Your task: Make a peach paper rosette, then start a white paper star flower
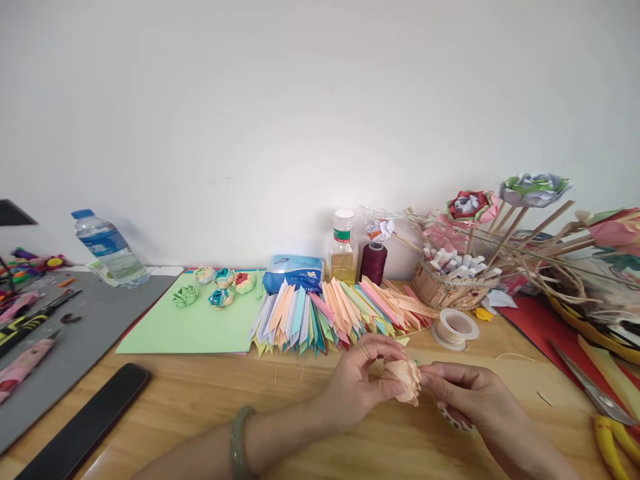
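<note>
Left hand [356, 381]: holding peach flower [406, 381]
Right hand [467, 399]: pinched narrow at flower's right edge
Spool [453, 327]: behind flower, rightward

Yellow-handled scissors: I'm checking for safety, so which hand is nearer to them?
Right. The right hand is left of the scissors, at the edge of the peach flower; the left hand is farther left, holding the flower.

White wall [225, 107] is spanning 10 through 2 o'clock; faint mark [229, 178] is showing toward 10. Light is falling brightest near centre. Wooden table [200, 390] is stretching across 6 o'clock.
</note>
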